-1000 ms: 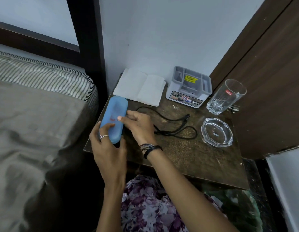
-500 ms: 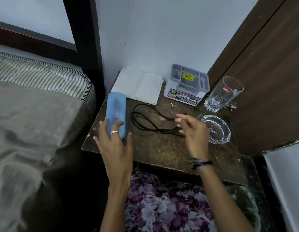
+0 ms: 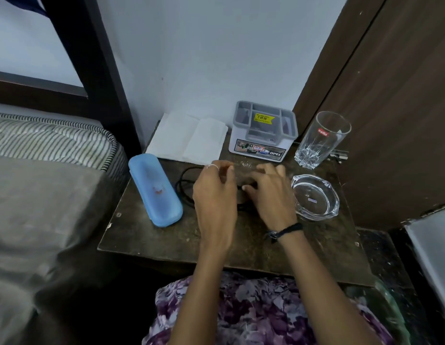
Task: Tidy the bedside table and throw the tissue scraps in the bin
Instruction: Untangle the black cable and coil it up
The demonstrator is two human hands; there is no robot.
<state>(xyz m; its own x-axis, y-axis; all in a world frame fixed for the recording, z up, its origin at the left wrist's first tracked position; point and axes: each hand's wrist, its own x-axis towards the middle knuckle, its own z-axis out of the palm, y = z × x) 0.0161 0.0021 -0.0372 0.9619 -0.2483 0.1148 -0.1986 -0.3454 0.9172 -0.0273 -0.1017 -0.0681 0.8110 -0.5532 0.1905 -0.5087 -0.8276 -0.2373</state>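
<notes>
A dark wooden bedside table (image 3: 146, 235) holds a blue case (image 3: 155, 189) at its left side, lying free. White tissues (image 3: 189, 138) lie flat at the back. A black cable (image 3: 184, 185) loops in the middle, mostly hidden under my hands. My left hand (image 3: 215, 195) and my right hand (image 3: 268, 192) are both over the cable, fingers curled. Whether they grip it is hidden. A clear ashtray (image 3: 316, 197) sits just right of my right hand.
A grey organiser box (image 3: 263, 131) stands at the back against the wall, and a clear drinking glass (image 3: 321, 139) is at the back right by a brown wooden panel (image 3: 395, 108). A bed with a striped mattress (image 3: 49, 140) borders the table on the left.
My left hand left the blue case and moved right to the cable. My right hand came back left over the cable. The case now lies free.
</notes>
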